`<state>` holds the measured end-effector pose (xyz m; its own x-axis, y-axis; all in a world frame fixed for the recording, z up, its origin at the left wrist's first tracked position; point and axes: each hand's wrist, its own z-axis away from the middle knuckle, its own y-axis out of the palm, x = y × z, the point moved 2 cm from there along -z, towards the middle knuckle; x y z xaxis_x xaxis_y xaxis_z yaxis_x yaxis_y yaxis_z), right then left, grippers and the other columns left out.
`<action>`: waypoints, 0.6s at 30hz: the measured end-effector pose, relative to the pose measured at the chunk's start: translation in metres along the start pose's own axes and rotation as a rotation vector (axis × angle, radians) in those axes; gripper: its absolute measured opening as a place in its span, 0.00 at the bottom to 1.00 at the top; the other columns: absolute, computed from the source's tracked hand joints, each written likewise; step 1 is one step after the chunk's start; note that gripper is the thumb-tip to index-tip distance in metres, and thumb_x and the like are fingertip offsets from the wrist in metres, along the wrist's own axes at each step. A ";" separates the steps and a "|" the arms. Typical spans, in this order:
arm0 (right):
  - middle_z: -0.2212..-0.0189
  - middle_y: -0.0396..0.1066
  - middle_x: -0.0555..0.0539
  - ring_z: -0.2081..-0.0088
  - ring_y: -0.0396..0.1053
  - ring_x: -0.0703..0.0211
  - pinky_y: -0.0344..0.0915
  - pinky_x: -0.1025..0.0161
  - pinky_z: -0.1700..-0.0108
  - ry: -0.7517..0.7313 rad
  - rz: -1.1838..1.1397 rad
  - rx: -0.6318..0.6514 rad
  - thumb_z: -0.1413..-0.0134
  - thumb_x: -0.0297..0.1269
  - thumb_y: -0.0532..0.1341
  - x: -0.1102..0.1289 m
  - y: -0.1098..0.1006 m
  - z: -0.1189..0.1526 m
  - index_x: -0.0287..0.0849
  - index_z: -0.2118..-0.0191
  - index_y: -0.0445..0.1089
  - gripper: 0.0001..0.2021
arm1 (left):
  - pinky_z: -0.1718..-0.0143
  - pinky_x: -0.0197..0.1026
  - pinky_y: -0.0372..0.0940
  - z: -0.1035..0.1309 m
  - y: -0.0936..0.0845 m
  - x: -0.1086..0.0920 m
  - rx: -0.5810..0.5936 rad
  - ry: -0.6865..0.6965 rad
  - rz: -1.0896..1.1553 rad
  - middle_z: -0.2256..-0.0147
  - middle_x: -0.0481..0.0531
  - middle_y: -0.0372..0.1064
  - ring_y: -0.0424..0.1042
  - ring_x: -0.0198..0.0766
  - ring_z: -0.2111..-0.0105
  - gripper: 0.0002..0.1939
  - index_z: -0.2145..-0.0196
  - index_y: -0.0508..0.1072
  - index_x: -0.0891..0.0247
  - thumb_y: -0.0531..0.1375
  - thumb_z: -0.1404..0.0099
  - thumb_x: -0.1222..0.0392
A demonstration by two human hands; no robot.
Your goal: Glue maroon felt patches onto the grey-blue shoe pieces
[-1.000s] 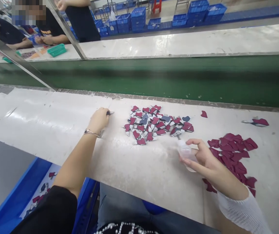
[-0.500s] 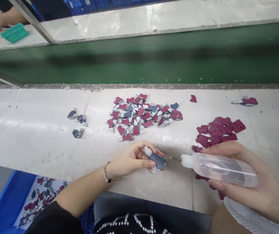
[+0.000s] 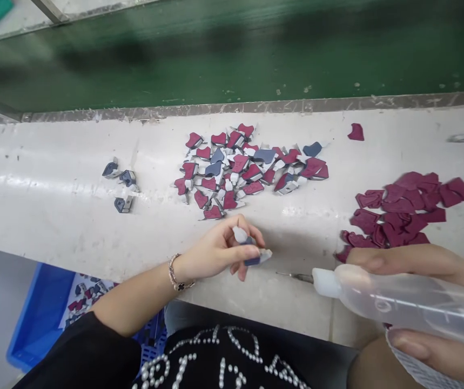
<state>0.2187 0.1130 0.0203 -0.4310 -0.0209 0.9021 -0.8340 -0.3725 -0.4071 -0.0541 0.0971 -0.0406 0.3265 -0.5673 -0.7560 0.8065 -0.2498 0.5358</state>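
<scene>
My left hand point(image 3: 219, 248) pinches a small dark blue and white plastic part point(image 3: 253, 260) between thumb and fingers above the white tabletop. Wrapped round a clear squeeze bottle point(image 3: 394, 300) is my right hand point(image 3: 438, 270). The bottle lies nearly level, its white cap and thin needle tip pointing left toward the part, with a gap between them. Beyond my left hand spreads a heap of similar parts point(image 3: 240, 162), many topped with maroon pieces, some with blue. A pile of flat maroon pieces point(image 3: 397, 208) lies just past the bottle, partly hidden by my right hand.
Several dark blue and grey parts point(image 3: 124, 178) lie apart on the left. One maroon piece point(image 3: 355, 132) rests alone near the back. A green wall point(image 3: 232, 59) borders the table's far side. Below its left edge stands a blue bin point(image 3: 33, 324) holding more parts.
The view has tilted down and come closer. The part in my left hand has been turned, so its edge now shows instead of its flat blue face. The bottle remains in my right hand.
</scene>
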 end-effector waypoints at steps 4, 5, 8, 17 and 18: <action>0.62 0.74 0.47 0.65 0.75 0.49 0.78 0.56 0.66 -0.035 -0.034 0.015 0.55 0.50 0.73 -0.001 0.006 -0.001 0.60 0.59 0.72 0.17 | 0.77 0.29 0.71 0.001 0.004 0.001 0.017 -0.053 -0.002 0.64 0.53 0.78 0.79 0.33 0.75 0.13 0.57 0.62 0.61 0.62 0.32 0.56; 0.62 0.74 0.47 0.66 0.75 0.50 0.77 0.58 0.69 -0.022 -0.040 0.034 0.56 0.50 0.73 0.001 0.009 -0.002 0.58 0.59 0.72 0.17 | 0.72 0.31 0.74 0.002 0.005 0.001 0.015 -0.067 0.007 0.64 0.52 0.78 0.81 0.34 0.71 0.14 0.54 0.63 0.60 0.63 0.33 0.58; 0.67 0.74 0.50 0.74 0.71 0.57 0.71 0.65 0.78 0.135 -0.096 0.053 0.55 0.53 0.72 0.006 0.016 -0.005 0.55 0.61 0.72 0.17 | 0.54 0.37 0.76 0.003 0.008 0.002 0.031 -0.086 0.030 0.62 0.52 0.79 0.81 0.39 0.58 0.21 0.50 0.66 0.58 0.67 0.38 0.68; 0.64 0.71 0.50 0.69 0.71 0.57 0.72 0.66 0.75 0.091 0.068 -0.002 0.49 0.60 0.66 0.012 0.011 -0.003 0.60 0.59 0.69 0.17 | 0.75 0.30 0.75 0.010 0.012 0.005 0.016 -0.129 -0.053 0.76 0.40 0.71 0.77 0.32 0.78 0.23 0.62 0.62 0.61 0.73 0.47 0.65; 0.63 0.71 0.49 0.69 0.72 0.56 0.73 0.66 0.75 0.043 0.089 0.015 0.48 0.59 0.66 0.010 0.009 -0.004 0.60 0.58 0.68 0.16 | 0.78 0.29 0.74 0.010 0.012 0.005 0.004 -0.120 -0.065 0.77 0.39 0.69 0.76 0.31 0.79 0.24 0.64 0.62 0.61 0.74 0.48 0.66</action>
<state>0.2053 0.1130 0.0247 -0.5178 -0.0149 0.8554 -0.7868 -0.3845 -0.4829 -0.0476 0.0833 -0.0344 0.2119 -0.6395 -0.7390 0.8223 -0.2919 0.4884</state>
